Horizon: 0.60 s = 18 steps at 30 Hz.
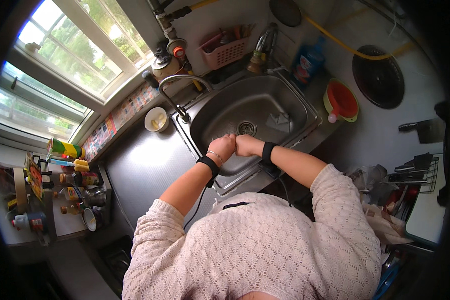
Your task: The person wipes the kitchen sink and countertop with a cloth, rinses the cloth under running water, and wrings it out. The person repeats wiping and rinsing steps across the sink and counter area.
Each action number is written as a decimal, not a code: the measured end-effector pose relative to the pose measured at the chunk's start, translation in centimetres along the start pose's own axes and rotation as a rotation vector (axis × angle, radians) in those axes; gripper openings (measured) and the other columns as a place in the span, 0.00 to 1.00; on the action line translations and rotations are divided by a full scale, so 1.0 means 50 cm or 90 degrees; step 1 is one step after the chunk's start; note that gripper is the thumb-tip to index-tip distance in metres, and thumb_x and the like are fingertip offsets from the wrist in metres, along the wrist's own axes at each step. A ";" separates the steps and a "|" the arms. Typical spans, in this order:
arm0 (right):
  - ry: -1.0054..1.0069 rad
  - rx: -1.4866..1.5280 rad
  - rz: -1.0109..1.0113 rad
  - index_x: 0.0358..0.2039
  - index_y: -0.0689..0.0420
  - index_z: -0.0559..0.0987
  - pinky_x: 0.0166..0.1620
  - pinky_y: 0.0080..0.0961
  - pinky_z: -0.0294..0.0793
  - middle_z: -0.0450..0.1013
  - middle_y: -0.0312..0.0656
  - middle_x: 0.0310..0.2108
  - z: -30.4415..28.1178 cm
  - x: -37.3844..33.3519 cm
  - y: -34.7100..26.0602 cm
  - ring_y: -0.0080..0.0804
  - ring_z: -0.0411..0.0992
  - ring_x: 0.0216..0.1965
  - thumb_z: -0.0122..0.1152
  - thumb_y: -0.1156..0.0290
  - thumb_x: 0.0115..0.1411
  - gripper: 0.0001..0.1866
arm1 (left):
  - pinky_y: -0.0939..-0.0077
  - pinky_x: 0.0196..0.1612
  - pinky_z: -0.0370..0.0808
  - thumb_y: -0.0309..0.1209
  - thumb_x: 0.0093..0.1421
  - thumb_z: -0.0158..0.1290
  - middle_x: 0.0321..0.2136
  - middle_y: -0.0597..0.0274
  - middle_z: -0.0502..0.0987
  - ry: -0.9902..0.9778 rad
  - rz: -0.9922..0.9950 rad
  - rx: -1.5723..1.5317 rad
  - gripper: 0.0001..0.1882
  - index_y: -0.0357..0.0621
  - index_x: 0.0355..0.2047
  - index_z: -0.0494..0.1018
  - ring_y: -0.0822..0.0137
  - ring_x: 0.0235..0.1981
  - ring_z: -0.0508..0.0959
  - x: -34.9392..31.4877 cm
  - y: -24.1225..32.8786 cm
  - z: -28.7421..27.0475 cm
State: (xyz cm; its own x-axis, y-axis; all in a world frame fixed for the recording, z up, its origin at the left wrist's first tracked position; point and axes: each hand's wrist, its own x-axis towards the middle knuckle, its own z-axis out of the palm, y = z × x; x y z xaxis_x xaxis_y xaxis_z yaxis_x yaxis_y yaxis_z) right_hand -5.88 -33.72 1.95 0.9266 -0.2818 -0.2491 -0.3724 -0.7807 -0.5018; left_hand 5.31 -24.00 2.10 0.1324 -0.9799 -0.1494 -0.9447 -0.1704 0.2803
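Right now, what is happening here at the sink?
A person in a knitted sweater stands at a steel sink. The left hand and right hand are pressed together over the basin, near the drain. I cannot tell whether they hold anything. The curved tap stands behind, and an orange strainer lies to the right.

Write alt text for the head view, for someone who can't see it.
Seen from above, a person in a cream knit sweater holds the left hand and right hand together, both closed, over a steel sink with a curved faucet. An orange funnel-shaped strainer sits on the counter to the right.
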 end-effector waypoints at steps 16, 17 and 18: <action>0.098 -0.205 -0.053 0.33 0.58 0.76 0.33 0.37 0.77 0.78 0.48 0.29 0.016 0.004 0.006 0.44 0.79 0.32 0.55 0.73 0.53 0.07 | 0.57 0.42 0.76 0.35 0.57 0.49 0.34 0.43 0.79 -0.092 -0.142 -0.171 0.13 0.40 0.36 0.76 0.45 0.39 0.79 0.012 0.006 0.009; 0.114 -0.209 -0.072 0.33 0.58 0.76 0.32 0.37 0.77 0.78 0.47 0.28 0.019 0.007 0.013 0.43 0.79 0.31 0.55 0.73 0.53 0.07 | 0.57 0.42 0.76 0.35 0.56 0.49 0.34 0.43 0.79 -0.083 -0.140 -0.173 0.13 0.40 0.35 0.76 0.45 0.38 0.79 0.013 0.005 0.011; 0.130 -0.213 -0.091 0.32 0.58 0.75 0.31 0.37 0.77 0.78 0.47 0.27 0.021 0.010 0.021 0.43 0.79 0.30 0.55 0.73 0.52 0.07 | 0.57 0.42 0.76 0.35 0.56 0.50 0.33 0.42 0.79 -0.074 -0.139 -0.176 0.13 0.39 0.35 0.76 0.44 0.38 0.79 0.015 0.004 0.013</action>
State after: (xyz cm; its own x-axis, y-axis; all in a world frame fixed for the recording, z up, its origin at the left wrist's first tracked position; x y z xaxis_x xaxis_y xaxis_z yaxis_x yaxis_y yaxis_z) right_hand -5.85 -34.10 0.41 0.9716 -0.2364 -0.0109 -0.2332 -0.9485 -0.2145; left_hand 5.00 -24.68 1.42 0.2720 -0.9018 -0.3359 -0.7792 -0.4112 0.4730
